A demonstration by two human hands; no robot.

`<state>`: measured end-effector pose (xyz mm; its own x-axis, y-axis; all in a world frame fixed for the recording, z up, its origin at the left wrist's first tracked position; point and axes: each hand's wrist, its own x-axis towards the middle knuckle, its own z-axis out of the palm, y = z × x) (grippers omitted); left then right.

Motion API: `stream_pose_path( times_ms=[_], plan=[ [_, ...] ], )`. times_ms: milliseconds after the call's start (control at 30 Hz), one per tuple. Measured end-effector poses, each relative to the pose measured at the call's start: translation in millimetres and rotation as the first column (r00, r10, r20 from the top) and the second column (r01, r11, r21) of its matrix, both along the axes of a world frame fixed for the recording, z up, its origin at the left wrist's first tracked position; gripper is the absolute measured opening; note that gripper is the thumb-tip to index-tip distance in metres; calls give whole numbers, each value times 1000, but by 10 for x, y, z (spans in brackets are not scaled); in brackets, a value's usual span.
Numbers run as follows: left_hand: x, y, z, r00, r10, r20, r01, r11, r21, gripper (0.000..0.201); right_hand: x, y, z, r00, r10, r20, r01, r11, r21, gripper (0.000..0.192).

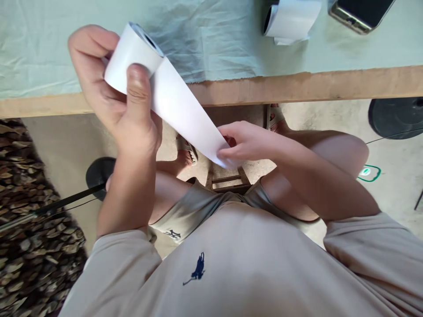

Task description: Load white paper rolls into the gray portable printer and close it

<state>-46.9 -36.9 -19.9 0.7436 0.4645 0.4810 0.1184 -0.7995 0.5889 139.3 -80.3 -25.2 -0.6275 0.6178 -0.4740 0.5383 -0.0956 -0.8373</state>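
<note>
My left hand (115,83) is closed round a white paper roll (132,53), its thumb pressed on the near side. The roll is held tilted above the table's front edge, and its dark core shows at the upper right end. A long strip of paper (188,110) runs off the roll, down and to the right, over my lap. At the strip's free end my right hand (246,141) pinches the paper between thumb and fingers. Part of the right hand's grip is hidden behind the strip.
A pale green cloth (228,39) covers the table, which has a bare wooden edge (297,86). On it lie another white roll (294,20) and a phone (361,15). Black round bases (395,116) stand on the floor. A pile of split wood (29,211) is at the left.
</note>
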Motion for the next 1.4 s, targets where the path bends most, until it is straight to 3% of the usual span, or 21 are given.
stream_pose_path(
  times_ms=[200,300,400,467,533,600,667,767,867,1000,1133,1300,1400],
  plan=[
    [-8,68,-204,970,167,179,-108,948,-298,51,-16,-50,-82,992,120,34,-121,992,42,30],
    [-126,184,-276,854,295,428,-35,854,-519,37,-24,-62,-100,982,189,25,-190,981,28,30],
    [-174,199,-265,725,401,561,58,775,-629,26,1,-50,-71,974,225,25,-226,974,6,26],
    [-178,161,-246,741,415,528,66,738,-672,25,36,-27,-34,971,237,27,-236,972,-13,31],
    [-186,126,-266,797,361,484,103,708,-698,25,73,0,-6,991,128,32,-128,992,22,45],
    [-201,113,-338,847,250,470,156,727,-668,26,93,20,-2,994,-105,-1,104,987,118,55],
    [-205,112,-437,883,122,453,186,796,-576,31,88,23,-21,933,-336,-128,356,913,198,57],
    [-157,95,-557,914,40,403,147,894,-423,41,45,4,-68,851,-434,-295,497,847,189,52],
    [-84,51,-623,902,96,421,81,920,-383,41,-1,-16,-111,829,-447,-337,524,831,186,39],
    [-81,13,-709,924,235,302,-60,869,-492,65,-14,-19,-132,804,-455,-383,560,795,231,30],
    [-115,43,-774,926,191,326,-48,915,-400,55,12,-13,-101,791,-453,-410,583,763,281,25],
    [-64,65,-730,912,127,390,-21,964,-264,46,20,-14,-63,821,-377,-429,515,813,272,35],
    [-46,-3,-714,916,218,337,-79,921,-381,46,14,-19,-60,870,-354,-344,462,828,318,35]
  ],
)
